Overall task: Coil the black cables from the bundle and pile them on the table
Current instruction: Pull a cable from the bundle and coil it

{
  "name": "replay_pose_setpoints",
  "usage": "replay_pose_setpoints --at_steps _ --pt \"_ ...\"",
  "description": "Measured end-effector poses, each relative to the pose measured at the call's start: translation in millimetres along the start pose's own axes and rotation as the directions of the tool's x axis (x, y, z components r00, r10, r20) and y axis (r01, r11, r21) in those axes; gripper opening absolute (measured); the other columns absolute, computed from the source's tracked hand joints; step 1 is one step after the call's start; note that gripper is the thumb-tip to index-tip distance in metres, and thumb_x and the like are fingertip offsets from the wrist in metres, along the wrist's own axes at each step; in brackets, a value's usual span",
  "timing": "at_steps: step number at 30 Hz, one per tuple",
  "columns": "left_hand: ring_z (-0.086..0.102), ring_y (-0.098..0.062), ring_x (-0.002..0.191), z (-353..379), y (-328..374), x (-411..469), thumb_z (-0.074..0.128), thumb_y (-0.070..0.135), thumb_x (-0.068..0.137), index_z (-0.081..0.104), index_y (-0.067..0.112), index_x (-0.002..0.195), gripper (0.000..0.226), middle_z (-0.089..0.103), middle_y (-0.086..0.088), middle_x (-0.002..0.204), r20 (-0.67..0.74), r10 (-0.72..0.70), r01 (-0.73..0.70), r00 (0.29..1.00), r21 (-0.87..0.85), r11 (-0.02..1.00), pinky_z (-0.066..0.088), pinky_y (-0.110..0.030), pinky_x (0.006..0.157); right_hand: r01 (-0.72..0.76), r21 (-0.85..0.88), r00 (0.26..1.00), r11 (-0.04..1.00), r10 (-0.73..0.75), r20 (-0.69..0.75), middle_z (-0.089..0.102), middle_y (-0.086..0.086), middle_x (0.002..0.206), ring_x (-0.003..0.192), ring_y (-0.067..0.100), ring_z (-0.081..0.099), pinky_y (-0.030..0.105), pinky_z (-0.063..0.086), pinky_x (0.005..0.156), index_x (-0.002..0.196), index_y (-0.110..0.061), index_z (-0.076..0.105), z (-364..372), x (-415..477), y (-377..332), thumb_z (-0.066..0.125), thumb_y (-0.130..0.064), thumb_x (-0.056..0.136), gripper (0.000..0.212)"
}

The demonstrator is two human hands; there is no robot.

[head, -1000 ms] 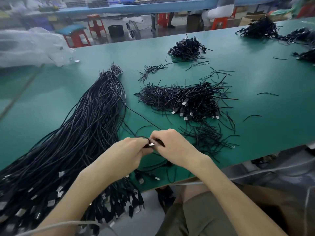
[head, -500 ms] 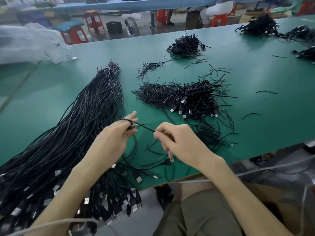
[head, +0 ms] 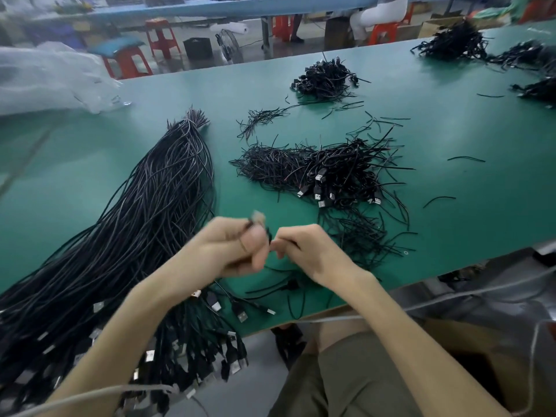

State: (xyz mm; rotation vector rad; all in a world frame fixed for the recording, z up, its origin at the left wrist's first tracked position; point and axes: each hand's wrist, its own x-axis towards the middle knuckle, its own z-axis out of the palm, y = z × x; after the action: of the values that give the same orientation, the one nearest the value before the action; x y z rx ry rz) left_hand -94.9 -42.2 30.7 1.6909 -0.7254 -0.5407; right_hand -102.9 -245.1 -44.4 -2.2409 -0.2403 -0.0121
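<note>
Head view looks down on a green bench (head: 451,212) with both bare forearms reaching in from the near edge. The left hand (head: 228,251) is smeared by motion, yet its fingers (head: 255,240) are plainly curled round a thin black cable (head: 268,235), which shows only as a short stretch in the small gap between the hands. The right hand (head: 307,251) sits just beside it, fingers (head: 282,245) drawn narrow and pinching the same cable. Both hands are just above the bench near its front edge. To their left lies the bundle (head: 135,236), a long thick sheaf of straight black cables running diagonally, its plug ends hanging over the near edge. Beyond the right hand rests the pile (head: 325,173) of tangled, coiled cables with several metal plugs showing. A farther heap (head: 326,79) lies toward the back edge, and short loose strands (head: 261,117) lie scattered between the two. A clear plastic bag (head: 51,76) sits at far left, with red stools (head: 162,37) on the floor behind.
</note>
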Motion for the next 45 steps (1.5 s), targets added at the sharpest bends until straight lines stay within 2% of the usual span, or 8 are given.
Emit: replay_pose_setpoints --at_steps 3,6,9,13,21,28,33,45 --pt "0.062 -0.011 0.064 -1 -13 1 0.044 0.045 0.106 0.061 0.026 0.077 0.038 0.066 0.009 0.071 0.024 -0.206 0.117 0.978 0.755 0.645 0.05 -0.029 0.065 0.091 -0.095 0.99 0.991 -0.1 -0.098 0.065 -0.012 0.074 0.069 0.008 0.056 0.026 0.041 0.074 0.078 -0.012 0.067 -15 6 -5 0.06 -0.038 0.1 0.035" --pt "0.066 -0.021 0.098 4 -31 10 0.044 0.039 0.106 0.062 0.018 0.101 0.029 0.069 0.003 0.104 -0.15 -0.086 0.173 0.985 0.863 0.474 0.051 -0.038 0.086 0.186 -0.15 0.963 0.971 -0.21 -0.166 0.063 -0.013 0.079 0.075 0.01 0.053 0.029 0.037 0.084 0.086 -0.007 0.068 -14 7 -22 0.057 -0.028 0.104 0.03" --pt "0.05 -0.002 0.133 1 -44 16 0.045 0.029 0.106 0.06 0.01 0.135 0.037 0.051 0.009 0.154 -0.336 0.134 0.134 0.932 0.664 0.735 0.04 -0.024 0.111 0.218 -0.139 0.941 0.966 -0.246 -0.232 0.046 -0.028 0.074 0.066 -0.001 0.042 0.03 0.036 0.08 0.092 -0.006 0.068 -14 5 -28 0.054 -0.017 0.106 0.023" --pt "0.052 -0.001 0.136 4 -48 17 0.046 0.033 0.105 0.06 0.013 0.141 0.044 0.06 0.008 0.145 -0.474 0.095 -0.015 0.875 0.171 0.985 0.039 -0.031 0.118 0.27 -0.157 0.928 0.95 -0.3 -0.221 0.041 -0.03 0.072 0.068 -0.001 0.042 0.033 0.038 0.081 0.096 -0.004 0.068 -6 -2 -29 0.056 -0.009 0.104 0.016" --pt "0.068 -0.023 0.087 23 -26 26 0.043 0.036 0.103 0.056 0.01 0.089 0.032 0.066 -0.005 0.087 -0.515 -0.047 -0.268 0.856 -0.52 0.811 0.052 -0.031 0.066 0.183 0.128 0.962 0.975 -0.15 -0.23 0.056 -0.025 0.061 0.061 -0.003 0.055 0.011 0.036 0.064 0.08 -0.023 0.068 15 -4 -35 0.062 -0.022 0.102 0.023" --pt "0.066 -0.019 0.087 26 -25 25 0.043 0.035 0.102 0.059 0.016 0.081 0.032 0.066 -0.004 0.088 -0.417 0.033 -0.283 0.908 -0.555 0.782 0.057 -0.031 0.083 0.074 0.349 0.987 0.934 -0.02 -0.157 0.073 0.002 0.099 0.086 0.015 0.068 0.029 0.055 0.084 0.127 -0.019 0.063 11 -2 -35 0.08 -0.021 0.088 0.043" --pt "0.07 -0.032 0.11 31 -21 24 0.046 0.028 0.104 0.07 0.012 0.087 0.033 0.073 -0.02 0.115 -0.287 0.091 -0.222 0.954 -0.467 0.856 0.057 -0.035 0.091 0.164 0.658 0.97 0.735 0.001 -0.244 0.077 -0.007 0.093 0.087 0.005 0.07 0.023 0.056 0.081 0.103 -0.013 0.074 12 -2 -30 0.082 0.003 0.078 0.031" --pt "0.073 -0.02 0.082 6 -18 11 0.073 0.025 0.083 0.078 0.013 0.097 0.019 0.077 -0.011 0.095 -0.479 0.044 -0.036 0.877 0.027 0.999 0.062 -0.031 0.075 0.126 0.126 0.947 0.984 -0.081 -0.311 0.062 0.0 0.085 0.078 0.008 0.054 0.018 0.04 0.072 0.105 -0.019 0.077 -9 0 -38 0.085 -0.021 0.079 0.027"
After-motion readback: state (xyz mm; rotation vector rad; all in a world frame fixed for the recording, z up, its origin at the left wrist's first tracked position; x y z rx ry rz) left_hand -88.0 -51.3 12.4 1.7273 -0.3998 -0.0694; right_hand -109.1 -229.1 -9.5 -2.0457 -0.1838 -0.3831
